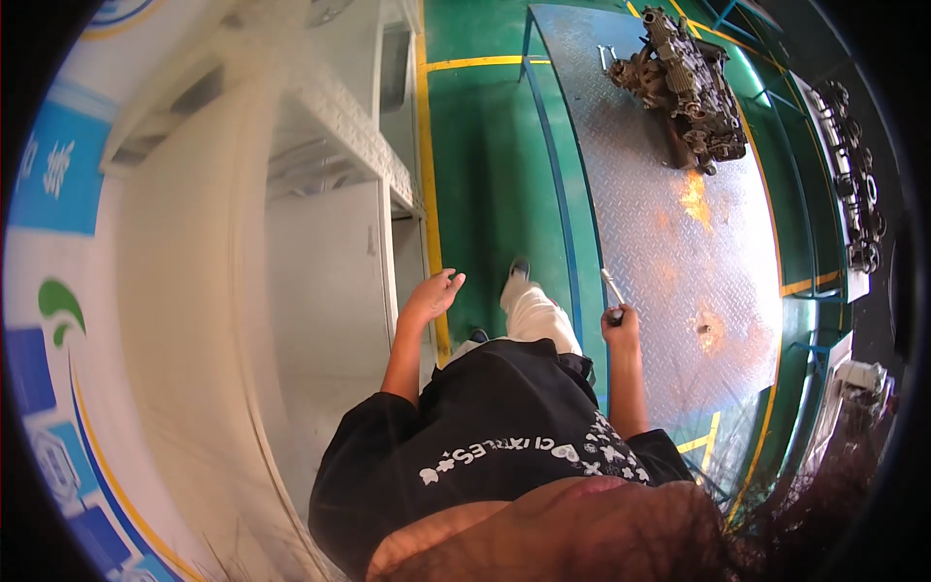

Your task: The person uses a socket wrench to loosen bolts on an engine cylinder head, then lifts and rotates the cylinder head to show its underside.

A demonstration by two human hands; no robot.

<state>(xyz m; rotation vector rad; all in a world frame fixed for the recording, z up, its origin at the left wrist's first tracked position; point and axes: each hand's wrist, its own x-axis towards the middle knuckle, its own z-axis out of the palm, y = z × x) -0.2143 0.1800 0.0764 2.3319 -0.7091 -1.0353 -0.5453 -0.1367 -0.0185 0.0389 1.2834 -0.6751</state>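
Note:
My right hand (622, 328) is closed around a slim hand tool (612, 284) with a silver shaft and a black part at the fist. Its exact kind is too small to make out. The shaft points up and away, over the near-left edge of a metal-topped table (650, 223). On the other side of my body, my left hand (435, 294) hangs with its fingers apart and nothing in it, beside a pale cabinet. Toward the table's far end lies a dirty engine (690, 92), out of reach of both hands, with small silver wrenches (606, 56) to its left.
Pale cabinets (330, 252) line my left side. Between them and the table runs a green floor (480, 175) with yellow lines. A rack bearing dark metal parts (853, 184) stands beyond the table on the right, and another bench with a metal part (863, 378) is nearer.

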